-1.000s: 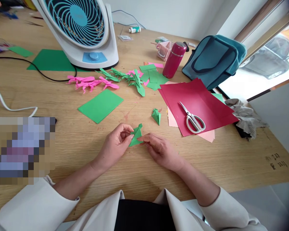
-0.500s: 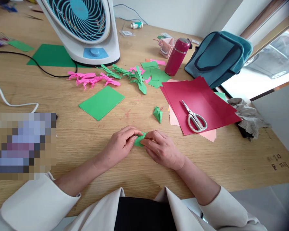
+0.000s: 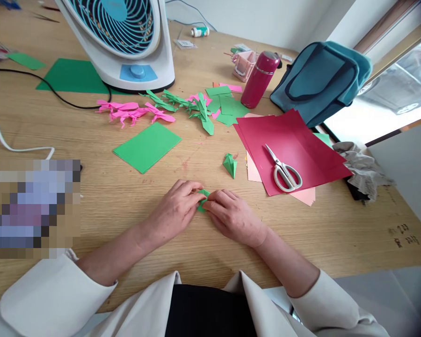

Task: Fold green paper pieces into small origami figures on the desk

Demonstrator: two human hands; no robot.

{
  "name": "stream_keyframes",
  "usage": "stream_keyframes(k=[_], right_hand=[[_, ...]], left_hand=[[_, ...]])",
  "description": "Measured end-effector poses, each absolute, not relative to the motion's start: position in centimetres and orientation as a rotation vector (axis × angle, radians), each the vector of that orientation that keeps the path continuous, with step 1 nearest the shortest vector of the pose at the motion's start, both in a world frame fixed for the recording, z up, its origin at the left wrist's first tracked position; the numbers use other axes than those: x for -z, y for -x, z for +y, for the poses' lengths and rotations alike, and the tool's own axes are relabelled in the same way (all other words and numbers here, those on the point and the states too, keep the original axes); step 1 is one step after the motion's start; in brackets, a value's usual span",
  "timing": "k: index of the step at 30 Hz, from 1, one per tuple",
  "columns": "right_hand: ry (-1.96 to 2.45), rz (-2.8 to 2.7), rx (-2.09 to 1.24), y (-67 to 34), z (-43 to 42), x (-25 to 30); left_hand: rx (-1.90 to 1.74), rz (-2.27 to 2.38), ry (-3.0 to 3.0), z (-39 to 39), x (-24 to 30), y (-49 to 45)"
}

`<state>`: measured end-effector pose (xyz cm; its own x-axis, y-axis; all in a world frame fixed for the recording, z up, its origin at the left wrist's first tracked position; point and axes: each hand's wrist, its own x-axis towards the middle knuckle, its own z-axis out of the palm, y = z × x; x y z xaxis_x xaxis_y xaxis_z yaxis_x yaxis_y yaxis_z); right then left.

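Observation:
Both my hands meet at the middle of the wooden table over a small folded green paper piece (image 3: 202, 199). My left hand (image 3: 173, 213) pinches it from the left, fingers curled. From the right, my right hand (image 3: 231, 216) presses and grips it with closed fingers. Most of the paper is hidden under my fingers and it lies flat against the table. Another small folded green shape (image 3: 230, 164) sits just beyond, apart from both hands.
A flat green sheet (image 3: 146, 146) lies ahead on the left. White scissors (image 3: 284, 172) rest on red paper sheets (image 3: 287, 140) at right. Further back are folded pink (image 3: 131, 112) and green (image 3: 182, 103) figures, a fan (image 3: 126, 42), a magenta bottle (image 3: 258, 79) and a teal bag (image 3: 319, 79).
The green piece, held raised between my fingertips a second ago, is now pressed down on the table, and both hands have closed over it.

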<state>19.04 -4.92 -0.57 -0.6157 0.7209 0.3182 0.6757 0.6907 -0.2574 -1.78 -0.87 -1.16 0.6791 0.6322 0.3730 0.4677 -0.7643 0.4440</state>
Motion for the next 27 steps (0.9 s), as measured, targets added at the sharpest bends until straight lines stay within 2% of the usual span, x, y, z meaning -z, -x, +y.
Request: stream_keyframes(k=[8,27], right_hand=[[1.147,-2.373,-0.289,-19.4,-4.8,0.9],[1.196,-2.439,-0.182,-18.7,-3.7,0.9]], left_hand=[[-0.744,0.942,-2.471,-0.6,1.3,2.4],[-0.763,0.938,-2.517,0.2,1.5,1.8]])
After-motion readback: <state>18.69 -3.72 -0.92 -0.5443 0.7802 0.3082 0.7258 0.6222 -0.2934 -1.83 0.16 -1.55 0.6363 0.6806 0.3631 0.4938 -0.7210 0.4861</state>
